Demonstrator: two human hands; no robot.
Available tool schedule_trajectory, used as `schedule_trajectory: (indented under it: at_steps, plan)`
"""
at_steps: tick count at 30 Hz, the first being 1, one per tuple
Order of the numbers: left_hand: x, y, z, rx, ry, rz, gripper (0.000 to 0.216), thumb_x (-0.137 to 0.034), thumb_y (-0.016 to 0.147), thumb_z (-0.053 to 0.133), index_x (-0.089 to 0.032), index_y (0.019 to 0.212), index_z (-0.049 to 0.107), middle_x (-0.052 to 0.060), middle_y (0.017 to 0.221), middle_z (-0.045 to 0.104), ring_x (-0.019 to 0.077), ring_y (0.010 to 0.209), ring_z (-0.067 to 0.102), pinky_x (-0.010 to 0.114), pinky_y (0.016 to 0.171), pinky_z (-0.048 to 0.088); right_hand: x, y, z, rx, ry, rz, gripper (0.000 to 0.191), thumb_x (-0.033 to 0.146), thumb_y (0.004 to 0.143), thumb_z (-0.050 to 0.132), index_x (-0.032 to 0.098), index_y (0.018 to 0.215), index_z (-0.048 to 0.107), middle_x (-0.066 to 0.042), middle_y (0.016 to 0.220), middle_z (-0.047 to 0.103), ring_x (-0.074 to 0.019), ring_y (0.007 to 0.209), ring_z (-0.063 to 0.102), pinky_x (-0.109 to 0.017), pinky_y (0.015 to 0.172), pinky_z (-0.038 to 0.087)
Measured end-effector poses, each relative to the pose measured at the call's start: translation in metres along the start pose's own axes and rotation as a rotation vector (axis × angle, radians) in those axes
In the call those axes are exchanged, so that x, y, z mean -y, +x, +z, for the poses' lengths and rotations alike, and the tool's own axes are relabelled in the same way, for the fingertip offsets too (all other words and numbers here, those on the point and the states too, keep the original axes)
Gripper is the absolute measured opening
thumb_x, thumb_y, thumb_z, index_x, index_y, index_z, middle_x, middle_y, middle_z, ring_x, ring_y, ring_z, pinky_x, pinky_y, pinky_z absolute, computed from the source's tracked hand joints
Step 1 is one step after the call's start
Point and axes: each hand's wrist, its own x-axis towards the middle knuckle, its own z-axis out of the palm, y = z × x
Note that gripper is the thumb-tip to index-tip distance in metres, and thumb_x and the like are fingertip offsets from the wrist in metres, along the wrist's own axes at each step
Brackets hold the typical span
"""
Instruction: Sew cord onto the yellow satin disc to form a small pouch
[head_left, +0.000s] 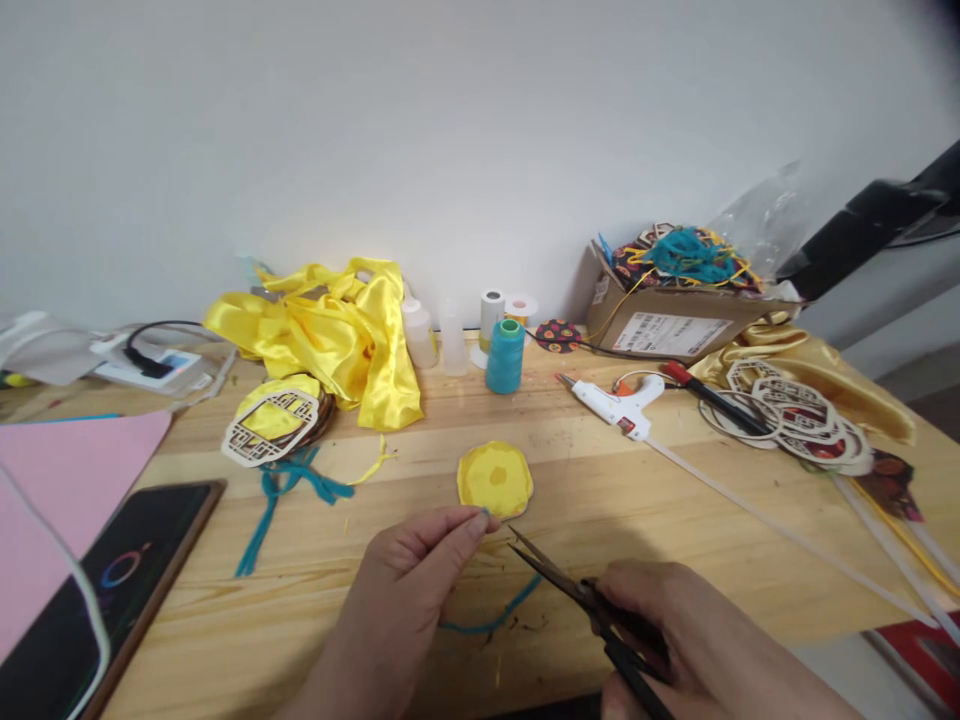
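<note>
My left hand (420,570) pinches a teal cord between thumb and forefinger; a bit of it shows at the fingertips. A length of teal cord (499,622) lies below that hand, curving to the right. My right hand (667,620) is closed around the handles of black scissors (581,595). The scissor blades are slightly apart, with their tips just right of my left fingertips. Just beyond the fingertips lies a round yellow fabric piece (495,478) with a darker spot in its middle. A spool of teal thread (505,358) stands upright behind it.
A white glue gun (619,405) lies to the right, near cut-out wooden frames (814,420) and a cardboard box (660,325). Yellow satin (322,330), stacked frames (270,427) and teal cords (296,480) are at left. A phone (127,570) lies near the left front.
</note>
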Motion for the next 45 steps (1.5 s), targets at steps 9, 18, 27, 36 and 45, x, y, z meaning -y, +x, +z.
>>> schedule_trajectory:
  at_steps: [9,18,27,36,45]
  plan:
    - [0.008,-0.002,-0.003,0.132,0.133,0.049,0.022,-0.038,0.073,0.062,-0.021,0.077,0.076,-0.007,0.036,0.034,0.008,0.039,0.022,0.02,0.037,0.016,0.017,0.009,0.003,0.022,-0.059,-0.009,0.016,0.035,0.068,0.061,0.019,0.064,0.058,0.002,0.063,0.055,-0.0123,0.059,0.044,-0.022,0.048,0.028]
    - [0.005,-0.003,-0.003,0.161,0.172,0.086,0.02,-0.035,0.074,0.061,-0.021,0.071,0.075,-0.005,0.038,0.037,0.0089,0.041,0.025,0.019,0.038,0.018,0.015,0.012,0.005,-0.003,0.029,-0.073,0.022,0.038,0.064,0.07,0.019,0.063,0.059,0.005,0.058,0.05,-0.0091,0.055,0.039,-0.02,0.046,0.026]
    - [0.005,-0.003,-0.003,0.19,0.21,0.103,0.021,-0.035,0.078,0.058,-0.025,0.082,0.075,-0.007,0.039,0.041,0.0094,0.042,0.028,0.02,0.047,0.032,0.01,0.011,0.008,-0.008,0.121,-0.081,0.015,0.032,0.067,0.067,0.018,0.063,0.064,0.006,0.056,0.054,-0.0076,0.052,0.04,-0.019,0.044,0.026]
    - [0.002,-0.004,-0.003,0.178,0.207,0.084,0.021,-0.035,0.077,0.058,-0.024,0.082,0.076,-0.007,0.037,0.036,0.0088,0.041,0.024,0.02,0.041,0.023,0.0,0.018,0.013,-0.015,0.099,-0.128,0.014,0.026,0.073,0.06,0.022,0.064,0.069,0.004,0.055,0.056,-0.0083,0.053,0.046,-0.019,0.045,0.027]
    - [0.007,0.006,-0.007,0.056,-0.075,-0.004,0.023,-0.038,0.07,0.067,-0.02,0.082,0.074,-0.008,0.043,0.032,0.007,0.043,0.021,0.018,0.04,0.019,-0.018,-0.006,-0.006,-0.089,-0.236,-0.159,0.005,0.019,0.065,0.061,0.022,0.062,0.059,0.003,0.067,0.066,-0.0125,0.058,0.057,-0.02,0.048,0.033]
